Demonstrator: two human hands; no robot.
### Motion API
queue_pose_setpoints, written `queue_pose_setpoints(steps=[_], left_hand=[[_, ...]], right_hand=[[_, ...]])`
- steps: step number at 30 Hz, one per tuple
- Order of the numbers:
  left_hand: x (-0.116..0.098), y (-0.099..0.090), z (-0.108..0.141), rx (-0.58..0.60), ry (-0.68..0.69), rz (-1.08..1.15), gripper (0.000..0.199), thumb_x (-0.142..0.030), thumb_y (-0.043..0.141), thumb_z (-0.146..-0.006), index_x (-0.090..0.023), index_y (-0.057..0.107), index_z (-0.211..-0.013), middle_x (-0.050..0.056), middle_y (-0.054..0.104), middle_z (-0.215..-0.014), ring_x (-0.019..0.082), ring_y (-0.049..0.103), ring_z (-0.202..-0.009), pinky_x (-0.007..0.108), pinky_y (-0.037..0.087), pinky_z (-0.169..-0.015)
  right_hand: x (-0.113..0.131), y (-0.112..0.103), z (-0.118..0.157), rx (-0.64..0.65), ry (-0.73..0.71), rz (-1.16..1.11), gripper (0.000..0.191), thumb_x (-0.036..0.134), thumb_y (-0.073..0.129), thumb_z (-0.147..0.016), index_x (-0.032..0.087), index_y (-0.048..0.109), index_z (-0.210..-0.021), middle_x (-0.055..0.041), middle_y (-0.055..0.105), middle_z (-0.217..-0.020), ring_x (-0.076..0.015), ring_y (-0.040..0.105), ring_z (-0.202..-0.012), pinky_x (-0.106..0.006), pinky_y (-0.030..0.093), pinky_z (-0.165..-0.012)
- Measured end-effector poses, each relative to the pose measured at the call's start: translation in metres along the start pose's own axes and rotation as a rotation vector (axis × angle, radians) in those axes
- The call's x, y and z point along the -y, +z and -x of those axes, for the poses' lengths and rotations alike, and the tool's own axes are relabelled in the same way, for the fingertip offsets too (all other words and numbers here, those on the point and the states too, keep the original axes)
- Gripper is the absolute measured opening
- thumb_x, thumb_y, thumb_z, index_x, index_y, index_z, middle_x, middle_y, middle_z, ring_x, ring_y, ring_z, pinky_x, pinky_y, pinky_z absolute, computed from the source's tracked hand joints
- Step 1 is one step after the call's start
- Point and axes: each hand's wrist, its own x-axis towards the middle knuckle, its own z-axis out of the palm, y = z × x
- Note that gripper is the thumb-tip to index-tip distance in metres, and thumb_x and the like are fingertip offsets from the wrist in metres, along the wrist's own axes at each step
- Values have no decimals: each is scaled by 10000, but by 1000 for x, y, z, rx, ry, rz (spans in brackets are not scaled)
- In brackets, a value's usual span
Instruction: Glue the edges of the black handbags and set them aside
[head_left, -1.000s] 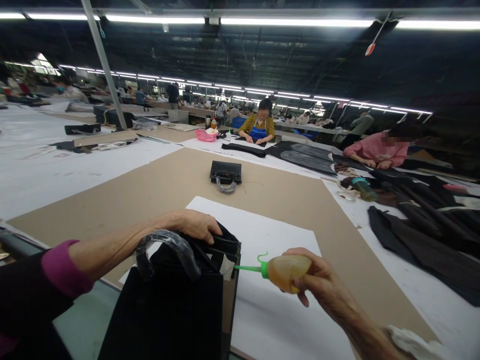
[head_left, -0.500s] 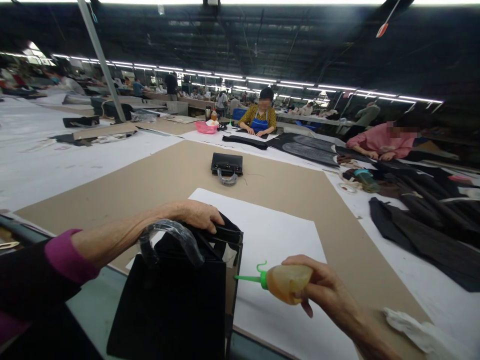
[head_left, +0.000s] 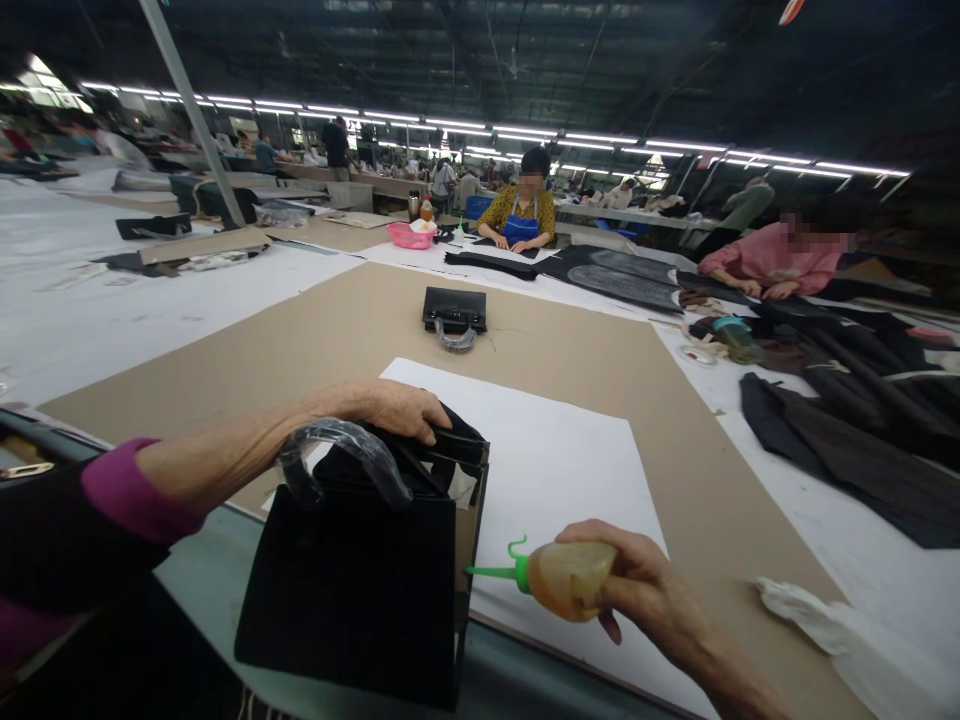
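A black handbag stands at the near edge of the table, its handle wrapped in clear plastic. My left hand is closed over the bag's far top edge, thumb toward the opening. My right hand squeezes a soft bottle of amber liquid, probably glue. Its green nozzle points left, with the tip at the edge of the bag's open side panel. Whether the tip touches the edge, I cannot tell.
White paper lies on brown board under the bag. Farther off rests a smaller black bag. Dark fabric pieces cover the right side, near a crumpled white cloth. Two co-workers sit across the table.
The bottle's nozzle has moved down along the bag's side edge, toward me. My left hand keeps its hold on the bag. The view has tilted slightly downward.
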Motion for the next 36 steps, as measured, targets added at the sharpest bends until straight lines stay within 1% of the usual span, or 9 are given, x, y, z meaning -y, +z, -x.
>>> queue_pose_setpoints(steps=[4,12,16,18,22,25,29,33,36], left_hand=[[-1,1,1,-3,-1,-25,347,-211,506,-756,-211,658,-1068,2,688,-1003,160,595,-851,222,435,-742],[-7,2,4,-42,-31,-50,328,-211,511,-762,-189,660,-1053,18,691,-987,165,601,-844,230,437,-733],[-15,3,14,-39,-19,-60,353,-189,489,-769,-201,652,-1082,11,683,-1011,161,591,-857,227,437,-760],[-22,3,22,-61,-59,-87,332,-206,492,-778,-208,654,-1068,9,678,-1018,161,584,-871,225,433,-773],[-44,0,49,-119,-135,-111,275,-220,498,-783,-208,663,-1003,4,673,-961,164,579,-865,216,429,-742],[-62,-7,75,-171,-135,-87,243,-206,488,-793,-221,674,-948,-16,671,-897,157,584,-831,206,422,-705],[-81,-23,102,-284,-146,-130,290,-189,489,-798,-264,674,-1007,-33,684,-949,163,594,-860,208,419,-739],[-94,-36,106,-437,-167,-268,353,-189,467,-815,-277,637,-1112,-16,668,-1069,195,585,-957,256,417,-860],[-99,-29,98,-510,-165,-334,377,-173,452,-819,-275,609,-1145,1,655,-1110,208,589,-989,292,422,-905]], right_hand=[[-5,4,4,1,29,-10,305,107,602,-625,163,689,-912,-1,630,-648,-120,523,-484,-156,430,-337],[-5,11,13,14,124,-48,329,75,610,-578,143,679,-893,6,637,-635,-116,537,-496,-139,437,-351],[-12,11,14,44,154,-94,328,94,669,-561,136,665,-886,-3,642,-624,-112,525,-458,-139,424,-323],[-15,10,15,60,144,-128,340,122,702,-559,134,661,-895,-15,648,-638,-116,524,-451,-141,413,-311],[-16,9,20,63,74,-209,321,235,739,-609,167,646,-910,-28,657,-692,-122,548,-479,-128,379,-319],[-12,9,25,72,32,-275,341,328,755,-659,204,629,-950,-60,683,-761,-175,622,-551,-122,340,-323],[-5,7,25,66,-4,-372,383,359,785,-677,224,629,-1000,-92,697,-854,-199,648,-590,-127,320,-334],[1,5,13,8,-81,-352,410,358,788,-686,236,618,-1037,-93,696,-906,-193,635,-617,-143,311,-354],[5,0,-2,-54,-124,-276,404,355,771,-695,232,600,-1040,-88,693,-948,-205,634,-650,-166,323,-382]])
